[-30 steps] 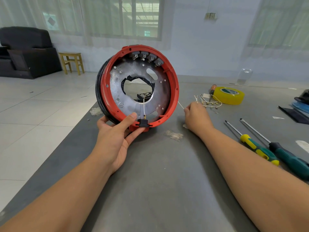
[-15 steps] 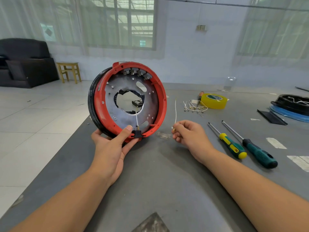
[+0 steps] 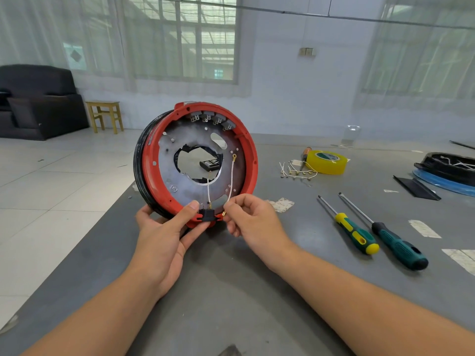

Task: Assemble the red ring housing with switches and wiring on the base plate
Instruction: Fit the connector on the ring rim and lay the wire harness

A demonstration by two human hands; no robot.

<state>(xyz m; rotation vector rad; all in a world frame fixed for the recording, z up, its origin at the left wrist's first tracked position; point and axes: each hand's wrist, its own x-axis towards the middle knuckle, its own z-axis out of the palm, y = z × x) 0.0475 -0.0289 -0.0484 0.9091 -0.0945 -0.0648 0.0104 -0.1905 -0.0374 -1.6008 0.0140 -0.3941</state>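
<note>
The red ring housing stands on edge on the grey table, with a metal base plate inside it and several grey switches along its top. My left hand grips its lower rim, thumb beside a black connector that carries one white wire. My right hand pinches a second white wire near its brass terminal, just right of the connector; its ring lug reaches up over the plate.
Loose white wires and a yellow tape roll lie to the right. Two screwdrivers with green handles lie nearer. A black and blue part sits at the far right. The table's left edge drops to a tiled floor.
My right hand has picked a white wire from the pile at the right and carried it left to the black connector on the housing. The left hand kept holding the housing.
</note>
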